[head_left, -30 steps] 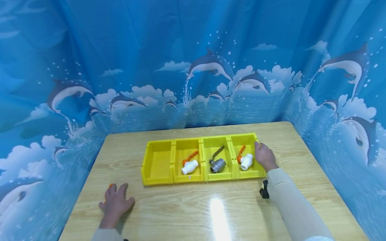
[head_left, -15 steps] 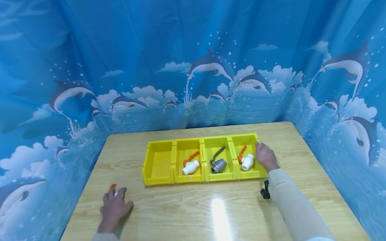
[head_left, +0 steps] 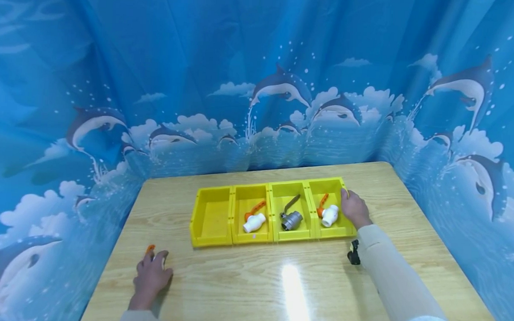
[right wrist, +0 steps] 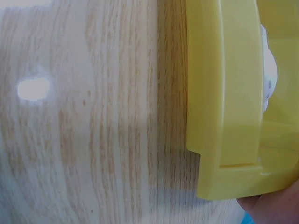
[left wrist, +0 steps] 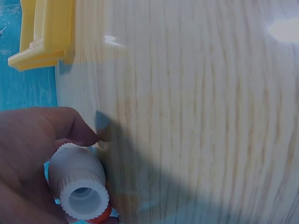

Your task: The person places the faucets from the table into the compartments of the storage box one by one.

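Observation:
Near the table's left side, my left hand (head_left: 150, 277) has its fingers curled round a white plastic ball valve (left wrist: 79, 175). The valve's round open end faces the left wrist camera, and its orange handle (head_left: 150, 247) pokes out past the fingertips in the head view. My right hand (head_left: 354, 209) grips the right side wall of the rightmost yellow bin (right wrist: 238, 93), thumb at the rim. Inside that bin lies another white ball valve (head_left: 329, 216) with an orange lever. To its left, one bin holds a metal ball valve (head_left: 291, 221), and another a white ball valve (head_left: 254, 222).
The yellow bins stand side by side in a row on the wooden table (head_left: 235, 287), ending at the leftmost bin (head_left: 214, 220). A blue dolphin-print curtain (head_left: 225, 84) hangs behind the table and along its sides.
My left hand's spread fingers have drawn in round the ball valve, and more of the orange handle shows past them. The right hand stays on the bin's side.

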A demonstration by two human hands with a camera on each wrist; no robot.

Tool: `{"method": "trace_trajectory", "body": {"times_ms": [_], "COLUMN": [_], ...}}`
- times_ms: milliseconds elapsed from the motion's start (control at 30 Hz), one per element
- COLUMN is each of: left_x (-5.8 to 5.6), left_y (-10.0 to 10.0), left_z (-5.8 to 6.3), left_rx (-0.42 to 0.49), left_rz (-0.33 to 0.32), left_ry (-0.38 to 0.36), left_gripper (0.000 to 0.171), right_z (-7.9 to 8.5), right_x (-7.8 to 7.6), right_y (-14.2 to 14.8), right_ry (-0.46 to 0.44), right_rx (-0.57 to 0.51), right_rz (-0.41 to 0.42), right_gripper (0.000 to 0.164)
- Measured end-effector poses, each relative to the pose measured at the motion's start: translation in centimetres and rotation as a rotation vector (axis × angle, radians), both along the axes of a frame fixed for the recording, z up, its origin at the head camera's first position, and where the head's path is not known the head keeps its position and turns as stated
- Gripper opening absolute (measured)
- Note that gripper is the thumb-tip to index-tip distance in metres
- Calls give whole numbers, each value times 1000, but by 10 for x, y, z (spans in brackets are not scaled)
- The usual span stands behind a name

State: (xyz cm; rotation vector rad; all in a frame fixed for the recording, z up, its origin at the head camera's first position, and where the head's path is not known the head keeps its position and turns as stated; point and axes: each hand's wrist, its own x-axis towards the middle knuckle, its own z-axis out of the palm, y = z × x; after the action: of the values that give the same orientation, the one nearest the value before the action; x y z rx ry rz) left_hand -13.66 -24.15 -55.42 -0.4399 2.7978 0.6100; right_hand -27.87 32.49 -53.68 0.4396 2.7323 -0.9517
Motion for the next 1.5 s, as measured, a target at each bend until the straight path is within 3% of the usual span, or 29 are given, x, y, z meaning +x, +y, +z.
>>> {"method": "trace_trajectory", "body": {"times_ms": [367, 600, 1500], "left_x": [1, 0, 0], "left_y": [-4, -3, -3], "left_z": [3, 7, 4], "left_rx": [-19, -19, -16], "left_rz": [9, 3, 9], "left_ry": [44, 15, 52], "left_gripper": [60, 61, 51], "right_z": [-1, 0, 1], "right_x": [0, 0, 0], "right_y": [0, -1, -1], "right_ry": [8, 5, 3], "right_rx": [6, 3, -3], "right_rz": [2, -1, -6], "right_gripper": [81, 80, 79]}}
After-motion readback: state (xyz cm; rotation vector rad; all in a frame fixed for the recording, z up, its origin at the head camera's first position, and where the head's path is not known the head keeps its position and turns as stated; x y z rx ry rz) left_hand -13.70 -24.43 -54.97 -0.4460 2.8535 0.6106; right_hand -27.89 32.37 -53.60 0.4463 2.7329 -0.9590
